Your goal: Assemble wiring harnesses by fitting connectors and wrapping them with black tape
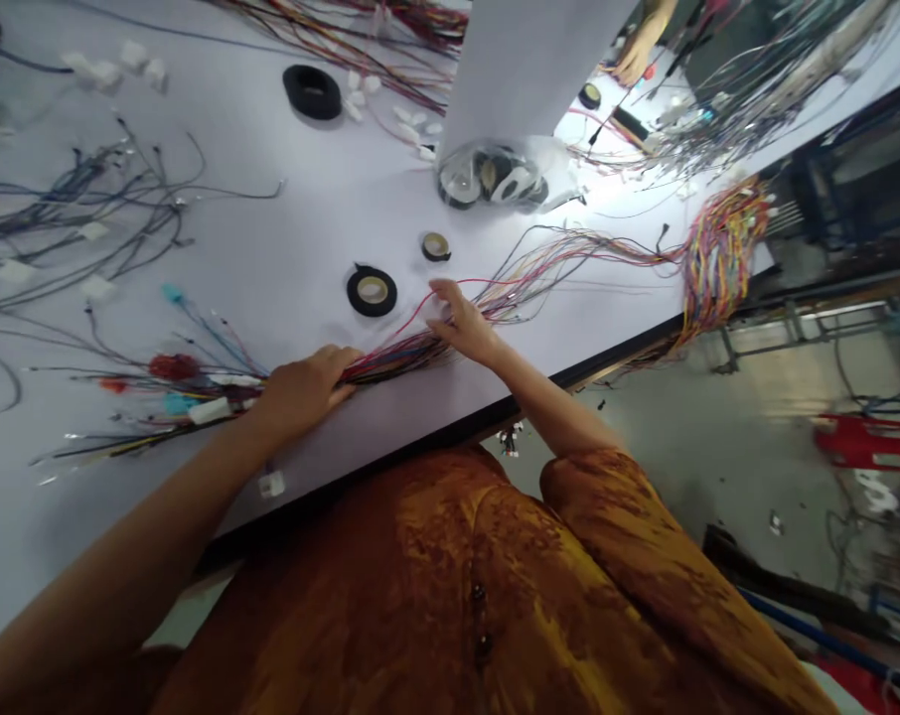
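A bundle of thin multicoloured wires (401, 359) runs along the front part of the white table. My left hand (305, 389) is closed over it, thumb on the near side and fingers on the far side. To the left of that hand, the wire ends fan out with white connectors (210, 410), a light-blue connector (178, 402) and a red clump (174, 366). My right hand (466, 326) rests over the bundle farther right, thumb and index finger apart. A loose red wire (409, 320) arches up from the bundle past its fingertips.
Black tape rolls (372, 290), (312, 91) and a smaller roll (435, 246) lie beyond the bundle. A clear bag of tape rolls (495, 179) sits by a white upright panel (531, 70). More wires (722, 258) hang over the right edge. Another person's hand (636, 55) is at the back.
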A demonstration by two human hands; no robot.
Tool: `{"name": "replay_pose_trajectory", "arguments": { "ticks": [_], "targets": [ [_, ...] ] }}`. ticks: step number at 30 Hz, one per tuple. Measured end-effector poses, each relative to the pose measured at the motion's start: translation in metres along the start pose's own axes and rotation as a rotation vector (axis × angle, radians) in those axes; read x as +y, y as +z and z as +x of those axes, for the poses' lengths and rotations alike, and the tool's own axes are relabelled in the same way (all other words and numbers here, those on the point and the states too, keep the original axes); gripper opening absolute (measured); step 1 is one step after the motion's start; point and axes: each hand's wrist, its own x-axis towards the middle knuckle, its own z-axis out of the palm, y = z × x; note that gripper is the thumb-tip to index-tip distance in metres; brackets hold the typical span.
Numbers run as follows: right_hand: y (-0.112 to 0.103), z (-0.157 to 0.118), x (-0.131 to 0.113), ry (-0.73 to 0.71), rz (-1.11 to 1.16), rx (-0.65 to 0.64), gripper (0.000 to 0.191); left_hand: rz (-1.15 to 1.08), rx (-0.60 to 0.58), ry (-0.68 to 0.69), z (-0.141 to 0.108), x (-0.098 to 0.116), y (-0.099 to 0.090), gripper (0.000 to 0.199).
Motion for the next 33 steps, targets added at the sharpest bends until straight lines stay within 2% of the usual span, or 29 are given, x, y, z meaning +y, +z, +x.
{"name": "replay_pose_trajectory", "arguments": {
  "ticks": [2, 4, 6, 7, 8, 9, 11, 14, 16, 18, 19, 21, 24, 27, 30, 33],
  "targets": [
    [-0.007, 0.008, -0.006, 0.124, 0.355, 0.100, 0.055, 0.056, 0.024, -0.006, -0.002, 0.003, -0.011, 0.042],
    [-0.023, 0.010, -0.014, 0.163, 0.584, 0.173, 0.049, 0.130, 0.192, -0.091, -0.003, 0.007, -0.029, 0.041],
    [-0.041, 0.003, -0.019, 0.071, 0.679, 0.242, 0.042, 0.182, 0.444, -0.210, -0.001, 0.009, -0.045, 0.045],
    [-0.049, -0.005, -0.018, 0.017, 0.700, 0.281, 0.039, 0.185, 0.532, -0.239, 0.001, 0.010, -0.049, 0.046],
    [-0.055, -0.015, -0.015, -0.006, 0.724, 0.325, 0.038, 0.167, 0.573, -0.241, 0.003, 0.010, -0.050, 0.046],
    [-0.058, -0.027, -0.008, 0.022, 0.731, 0.361, 0.038, 0.132, 0.561, -0.216, 0.004, 0.010, -0.046, 0.045],
    [-0.056, -0.053, 0.010, 0.222, 0.695, 0.371, 0.041, 0.027, 0.457, -0.140, 0.006, 0.009, -0.026, 0.045],
    [-0.047, -0.087, 0.036, 0.530, 0.637, 0.258, 0.049, -0.067, 0.380, -0.059, 0.001, 0.005, 0.011, 0.046],
    [-0.047, -0.101, 0.045, 0.613, 0.601, 0.168, 0.051, -0.067, 0.389, -0.038, -0.007, 0.004, 0.027, 0.046],
    [-0.051, -0.106, 0.046, 0.632, 0.520, 0.104, 0.050, -0.063, 0.394, -0.040, -0.015, 0.004, 0.032, 0.044],
    [-0.053, -0.105, 0.043, 0.612, 0.460, 0.105, 0.047, -0.066, 0.394, -0.045, -0.018, 0.005, 0.032, 0.043],
    [-0.055, -0.098, 0.034, 0.496, 0.301, 0.188, 0.037, -0.079, 0.397, -0.056, -0.023, 0.008, 0.030, 0.041],
    [-0.047, -0.077, 0.014, 0.198, 0.016, 0.304, 0.025, -0.081, 0.415, -0.066, -0.027, 0.009, 0.030, 0.040],
    [-0.032, -0.052, -0.005, -0.020, -0.187, 0.219, 0.023, -0.071, 0.425, -0.075, -0.029, 0.007, 0.033, 0.041],
    [-0.026, -0.031, -0.013, -0.096, -0.287, 0.124, 0.021, -0.043, 0.423, -0.089, -0.032, 0.003, 0.036, 0.041],
    [-0.028, -0.014, -0.008, -0.102, -0.339, 0.148, 0.020, 0.021, 0.422, -0.078, -0.035, 0.000, 0.037, 0.040]
  ]
}}
